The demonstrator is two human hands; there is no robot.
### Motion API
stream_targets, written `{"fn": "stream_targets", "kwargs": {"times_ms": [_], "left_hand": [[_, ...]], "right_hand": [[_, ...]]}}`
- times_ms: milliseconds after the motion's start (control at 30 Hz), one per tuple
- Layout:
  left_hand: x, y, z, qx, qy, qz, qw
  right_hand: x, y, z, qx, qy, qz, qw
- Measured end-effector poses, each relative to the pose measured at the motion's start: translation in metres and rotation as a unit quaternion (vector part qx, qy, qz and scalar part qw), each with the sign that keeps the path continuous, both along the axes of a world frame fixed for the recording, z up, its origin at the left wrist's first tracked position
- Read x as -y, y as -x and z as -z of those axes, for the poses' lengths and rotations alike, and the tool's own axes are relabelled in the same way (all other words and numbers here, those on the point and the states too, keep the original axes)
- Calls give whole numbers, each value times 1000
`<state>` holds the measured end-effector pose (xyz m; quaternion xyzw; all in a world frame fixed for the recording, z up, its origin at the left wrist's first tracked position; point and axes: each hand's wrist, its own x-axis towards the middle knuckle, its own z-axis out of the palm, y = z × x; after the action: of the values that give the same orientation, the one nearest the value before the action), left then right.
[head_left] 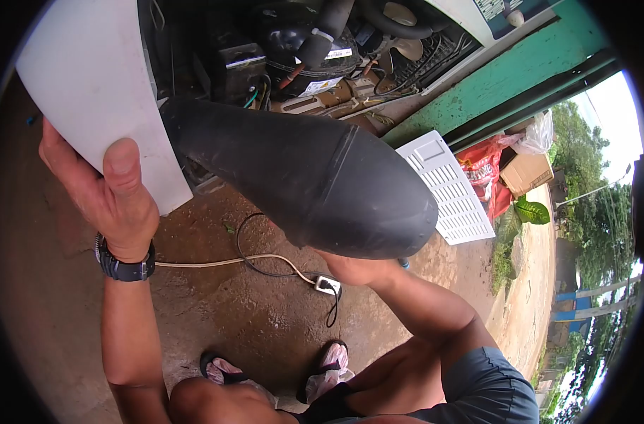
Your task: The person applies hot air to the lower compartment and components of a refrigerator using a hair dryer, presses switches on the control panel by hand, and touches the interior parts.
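Damp, stained brown ground [202, 304] fills the lower scene, opening at right onto a pale road [530, 275] with trees [594, 205] under a bright sky. Across the top is a white appliance [470, 18], with a green beam [492, 85] running alongside.

Its open compartment holds a rounded black compressor [283, 46] with paper labels, copper-coloured pipes, a dark box-shaped part [230, 67] and loose wires.

A large black tool [301, 169], tapered at one end and rounded at the other, spans the middle just below the compartment. The right hand [354, 267] is under its wide part, mostly hidden; how far it is closed cannot be told. The left hand [117, 205] is partly closed on a smooth white panel [99, 78], thumb on the face, fingers behind the edge.

Beyond the rounded end is a tilted, slotted white cover [446, 187]. Past it are a red sack [481, 166], a cardboard box [525, 172] and a whitish plastic bag [536, 134], contents not visible.

A pale cord [209, 264] crosses the ground to a small white socket [328, 285] holding a black plug.
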<state>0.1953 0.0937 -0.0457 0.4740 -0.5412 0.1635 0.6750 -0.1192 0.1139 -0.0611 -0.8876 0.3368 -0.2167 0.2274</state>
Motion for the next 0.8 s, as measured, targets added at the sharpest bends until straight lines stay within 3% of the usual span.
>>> {"fn": "stream_targets", "kwargs": {"times_ms": [67,133,367,567,633,733,800], "left_hand": [[0,0,0,1,0,-3,1000],[-1,0,-1,3,-1,-3,1000],[-1,-1,-2,2,-2,-2,1000],[-3,6,-2,-34,-24,-6,999],[-5,8,-4,-39,-34,1,999],[-7,8,-6,-49,-56,18,997],[-13,8,-11,-62,-90,46,993]], "right_hand": [[1,-3,2,21,43,0,999],[3,-5,1,57,-41,-2,998],[4,-7,-14,23,-74,-8,997],[6,-10,-1,111,-134,9,985],[0,-14,-5,183,-216,17,959],[-14,-11,-16,182,-242,19,953],[-25,-15,-17,240,-269,33,932]]}}
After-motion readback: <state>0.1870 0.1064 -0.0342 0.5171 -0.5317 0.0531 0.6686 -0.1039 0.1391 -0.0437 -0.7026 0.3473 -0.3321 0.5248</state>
